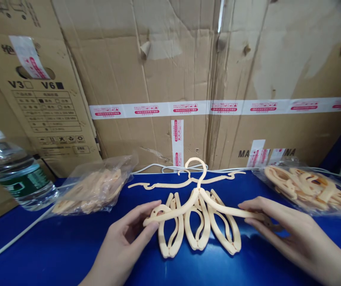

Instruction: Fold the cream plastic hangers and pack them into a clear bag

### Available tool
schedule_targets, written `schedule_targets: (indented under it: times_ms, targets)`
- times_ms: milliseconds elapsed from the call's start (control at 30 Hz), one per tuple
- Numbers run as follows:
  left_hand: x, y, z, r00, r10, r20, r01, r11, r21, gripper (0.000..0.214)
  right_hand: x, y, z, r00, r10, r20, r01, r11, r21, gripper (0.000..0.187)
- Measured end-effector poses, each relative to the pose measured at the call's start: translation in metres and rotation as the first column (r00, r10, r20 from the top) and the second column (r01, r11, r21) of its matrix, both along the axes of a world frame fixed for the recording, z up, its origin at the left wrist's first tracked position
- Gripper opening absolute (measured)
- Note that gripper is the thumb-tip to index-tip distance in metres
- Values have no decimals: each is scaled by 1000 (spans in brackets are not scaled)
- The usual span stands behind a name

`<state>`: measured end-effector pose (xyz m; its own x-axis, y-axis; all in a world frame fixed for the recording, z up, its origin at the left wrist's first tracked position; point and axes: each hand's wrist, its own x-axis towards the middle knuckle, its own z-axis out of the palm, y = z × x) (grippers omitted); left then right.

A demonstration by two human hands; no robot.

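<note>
A cream-coloured folding clothes hanger (pixel 185 205) is spread wide between my hands, its hook pointing up. My left hand (pixel 124 238) pinches the end of its left arm between thumb and fingers. At the other end, my right hand (pixel 286 230) grips the right arm, partly covering its tip. Behind and below it, several folded hangers (pixel 172 234) lie side by side on the blue table (pixel 123 274). Farther back rests another unfolded hanger (pixel 167 185), its hook partly behind the held one.
On the left a clear plastic bag (pixel 99 186) holds cream pieces, beside a tilted water bottle (pixel 21 174). Another bag of folded hangers (pixel 313 186) lies at the right. White cables (pixel 18 245) cross the table; taped cardboard (pixel 146 139) walls the back.
</note>
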<state>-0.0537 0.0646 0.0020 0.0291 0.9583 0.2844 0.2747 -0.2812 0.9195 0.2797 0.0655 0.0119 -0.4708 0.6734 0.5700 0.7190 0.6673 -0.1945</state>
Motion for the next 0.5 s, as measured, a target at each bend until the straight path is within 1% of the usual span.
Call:
schedule_targets:
  times_ms: [67, 100, 200, 267, 333, 433, 500]
  targets:
    - [-1, 2, 2, 999, 34, 31, -33, 999, -28, 33, 2, 1, 2, 993, 14, 117, -31, 989, 143, 25]
    - [-2, 3, 2, 998, 44, 48, -42, 998, -40, 33, 4, 1, 3, 983, 9, 183, -49, 975, 218, 28]
    - [-2, 6, 3, 995, 57, 80, -50, 995, -85, 36, 8, 2, 5, 941, -76, 330, -68, 911, 406, 36]
    - [-2, 7, 3, 994, 60, 86, -50, 992, -113, 38, 12, 2, 3, 917, -141, 372, -66, 868, 493, 39]
    - [-2, 7, 3, 994, 72, 86, -59, 988, -143, 40, 16, 1, -2, 901, -191, 389, -54, 841, 538, 42]
    - [-2, 7, 2, 993, 77, 93, -59, 982, -181, 42, 19, -3, -8, 888, -252, 384, -5, 830, 558, 48]
    - [-3, 6, 1, 993, 67, 97, -49, 983, -176, 41, 20, -5, -10, 881, -289, 375, 25, 820, 572, 50]
